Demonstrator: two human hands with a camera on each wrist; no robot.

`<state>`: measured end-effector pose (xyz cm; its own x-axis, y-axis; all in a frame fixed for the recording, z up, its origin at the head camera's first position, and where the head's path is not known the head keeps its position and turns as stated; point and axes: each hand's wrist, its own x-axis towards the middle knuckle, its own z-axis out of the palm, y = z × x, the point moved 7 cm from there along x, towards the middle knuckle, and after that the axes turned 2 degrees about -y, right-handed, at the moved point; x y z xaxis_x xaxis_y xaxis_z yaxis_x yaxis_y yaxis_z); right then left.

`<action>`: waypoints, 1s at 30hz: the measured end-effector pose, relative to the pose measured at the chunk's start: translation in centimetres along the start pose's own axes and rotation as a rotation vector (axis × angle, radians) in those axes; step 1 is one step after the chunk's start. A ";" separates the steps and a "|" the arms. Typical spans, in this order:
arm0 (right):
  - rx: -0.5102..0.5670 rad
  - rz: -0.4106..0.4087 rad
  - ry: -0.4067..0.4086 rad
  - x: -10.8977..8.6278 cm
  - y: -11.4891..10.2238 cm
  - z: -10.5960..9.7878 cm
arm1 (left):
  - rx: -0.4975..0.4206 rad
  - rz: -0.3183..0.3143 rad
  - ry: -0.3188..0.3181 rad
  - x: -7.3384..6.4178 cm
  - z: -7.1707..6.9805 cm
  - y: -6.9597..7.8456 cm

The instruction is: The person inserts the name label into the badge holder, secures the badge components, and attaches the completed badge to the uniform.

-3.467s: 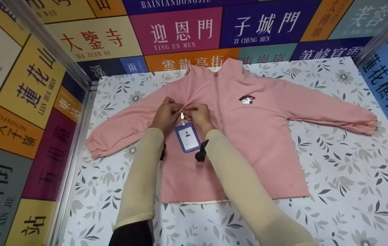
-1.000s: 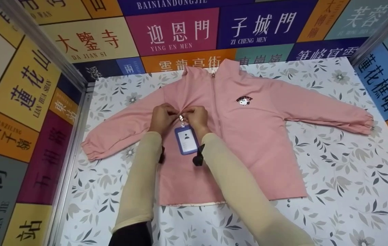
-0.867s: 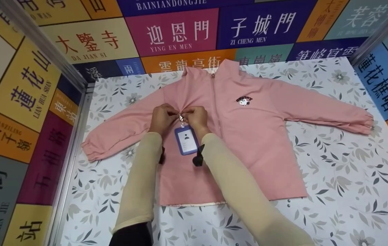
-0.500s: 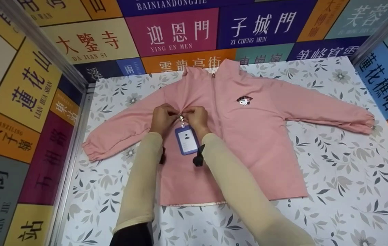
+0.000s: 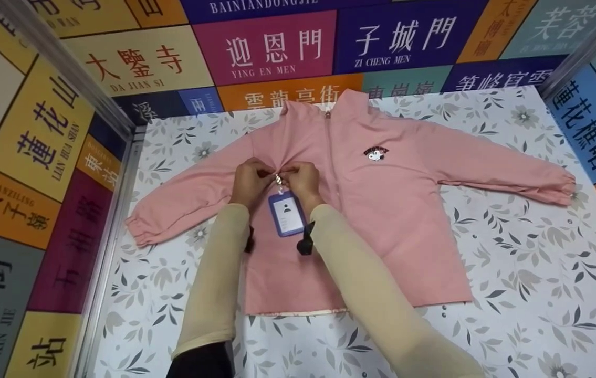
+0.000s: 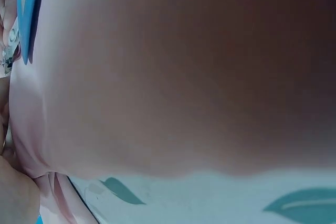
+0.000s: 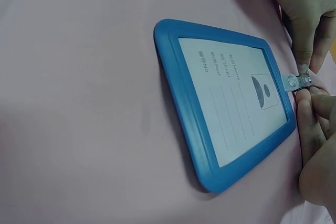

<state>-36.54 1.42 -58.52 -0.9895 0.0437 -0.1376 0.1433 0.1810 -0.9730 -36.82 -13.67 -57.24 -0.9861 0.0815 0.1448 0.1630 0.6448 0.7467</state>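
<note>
A pink zip jacket (image 5: 403, 220) lies front side up on the table. On its left chest side hangs an ID badge (image 5: 286, 212) in a blue frame, with a white card showing a figure icon and printed lines. Its metal clip (image 7: 302, 81) sits at a raised fold of the fabric. The left hand (image 5: 249, 181) pinches that fold, its thumb close against the clip. From the other side the right hand (image 5: 303, 181) pinches at the clip, thumb and finger curled. Both hands' fingertips nearly meet there, partly hiding the clip's end.
The white table (image 5: 529, 273) has a leaf pattern. Colourful panels with lettering (image 5: 271, 47) stand behind and at both sides. One pink sleeve (image 5: 187, 210) spreads left, the other (image 5: 508, 168) right, and a small cartoon patch (image 5: 376, 154) marks the chest.
Since the oldest frame, the left hand's fingers have lowered and drawn in at the fold. The right hand has shifted slightly. Over the last second the hands hold nearly still, the badge moving only slightly.
</note>
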 end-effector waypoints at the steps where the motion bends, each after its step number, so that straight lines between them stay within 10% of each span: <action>1: -0.004 -0.002 0.000 0.0 0.0 0.0 | -0.003 0.001 0.003 0.0 0.0 0.0; 30: 0.063 0.101 -0.144 0.0 0.7 0.0 | 0.005 -0.108 -0.032 -0.5 -0.3 -1.1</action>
<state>-36.41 1.50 -59.19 -0.9630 -0.0836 -0.2564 0.2456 0.1211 -0.9618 -36.44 -14.61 -57.92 -0.9984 0.0355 0.0430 0.0557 0.6551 0.7535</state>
